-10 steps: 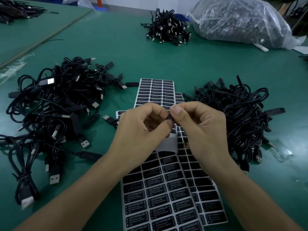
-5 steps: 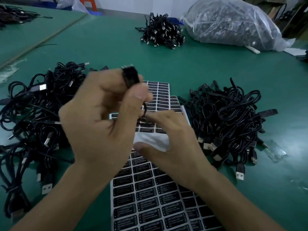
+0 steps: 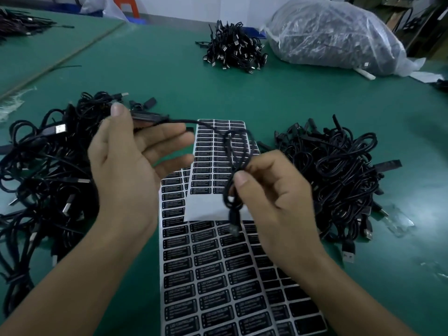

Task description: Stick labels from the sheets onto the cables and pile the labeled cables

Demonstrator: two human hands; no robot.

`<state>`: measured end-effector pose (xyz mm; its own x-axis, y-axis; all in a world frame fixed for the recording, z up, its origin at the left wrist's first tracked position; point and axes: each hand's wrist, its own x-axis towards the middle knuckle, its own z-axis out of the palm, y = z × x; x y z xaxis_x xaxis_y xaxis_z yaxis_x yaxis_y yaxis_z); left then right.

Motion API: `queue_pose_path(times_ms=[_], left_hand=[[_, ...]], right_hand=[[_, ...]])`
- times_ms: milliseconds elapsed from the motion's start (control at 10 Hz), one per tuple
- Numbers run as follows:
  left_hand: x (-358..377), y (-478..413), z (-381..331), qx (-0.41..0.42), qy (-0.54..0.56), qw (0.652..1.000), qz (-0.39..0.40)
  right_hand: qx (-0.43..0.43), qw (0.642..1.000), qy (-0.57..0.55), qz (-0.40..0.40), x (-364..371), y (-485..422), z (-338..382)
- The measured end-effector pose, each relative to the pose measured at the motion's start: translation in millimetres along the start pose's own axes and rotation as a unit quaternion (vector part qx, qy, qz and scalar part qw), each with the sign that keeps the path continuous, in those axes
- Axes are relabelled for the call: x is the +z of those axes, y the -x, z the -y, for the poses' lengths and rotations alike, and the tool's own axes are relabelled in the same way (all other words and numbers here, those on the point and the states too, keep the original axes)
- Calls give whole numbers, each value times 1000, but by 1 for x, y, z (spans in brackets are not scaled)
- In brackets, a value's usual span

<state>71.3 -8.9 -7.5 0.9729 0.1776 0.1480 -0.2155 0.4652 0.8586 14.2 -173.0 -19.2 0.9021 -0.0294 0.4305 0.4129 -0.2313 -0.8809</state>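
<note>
My left hand (image 3: 135, 161) is just left of the label sheets (image 3: 218, 275). Its palm faces up and its fingers are spread out. Its thumb pinches the thick black end of one cable (image 3: 148, 116) against the first finger. The cable runs from there across the top of the sheets to my right hand (image 3: 274, 190), which is above the middle of the sheets. That hand pinches the cable's loops between thumb and fingers, and the plug end hangs down under it. Half a second ago my left hand was up high with the black end, and my right hand lay low on the sheets. Now the left one is lower and more to the left, and the right one has come up with the cable. A second ago both hands pinched close together above the sheets. One big cable pile (image 3: 43, 166) lies left of the sheets, and another pile (image 3: 339, 170) lies right of them.
</note>
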Motion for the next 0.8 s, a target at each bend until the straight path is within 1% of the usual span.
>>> queue_pose_path(times_ms=[100,200,300,400,500,600,700,800], left_hand=[[3,1,7,9,-94,995,-25],[4,7,19,42,-196,980,2],[0,12,32,118,-347,929,48],[-4,14,45,129,-491,853,121],[-8,13,53,139,-612,756,185],[-5,14,54,137,-685,685,207],[-3,15,54,126,-707,661,217],[-1,19,50,126,-722,646,213]], right_hand=[[-54,989,108,-90,-18,-5,2],[-142,937,262,-184,-40,-13,3],[-121,895,357,-237,-62,-18,3],[-8,877,420,-232,-82,-20,-5],[72,863,446,-228,-87,-20,-9],[74,857,447,-246,-82,-18,-5],[28,881,391,-267,-75,-18,8],[-59,911,273,-303,-77,-17,36]])
